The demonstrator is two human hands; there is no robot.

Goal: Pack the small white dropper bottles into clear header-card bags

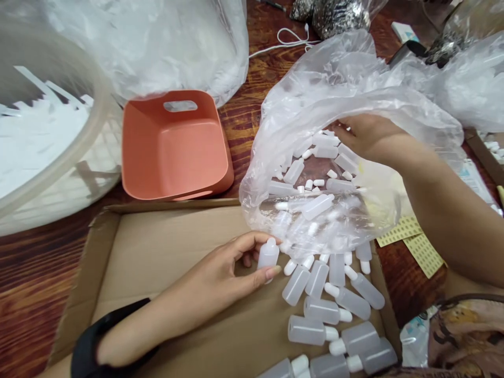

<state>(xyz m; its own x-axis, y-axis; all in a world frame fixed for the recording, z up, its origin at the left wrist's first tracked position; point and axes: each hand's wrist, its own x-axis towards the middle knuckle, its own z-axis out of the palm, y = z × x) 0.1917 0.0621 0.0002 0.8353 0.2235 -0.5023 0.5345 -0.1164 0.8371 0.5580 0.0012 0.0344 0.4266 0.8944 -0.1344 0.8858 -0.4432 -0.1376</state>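
My left hand (232, 270) lies over a shallow cardboard tray (157, 252), its fingers pinched round a small translucent plastic bottle (268, 255). My right hand (368, 137) reaches into the mouth of a clear plastic bag (354, 89) that holds several more small bottles (317, 206) and loose white caps; its fingers are curled among them, and what they hold is hidden. Several capped bottles (323, 310) lie spilled on the tray just below the bag's opening.
An orange plastic tub (175, 147) stands behind the tray. At left stands a large translucent container (51, 131) with white pieces in it. More plastic bags (165, 42), a white cable (287, 39) and yellow sticker sheets (417, 244) lie on the dark wooden table (27, 273).
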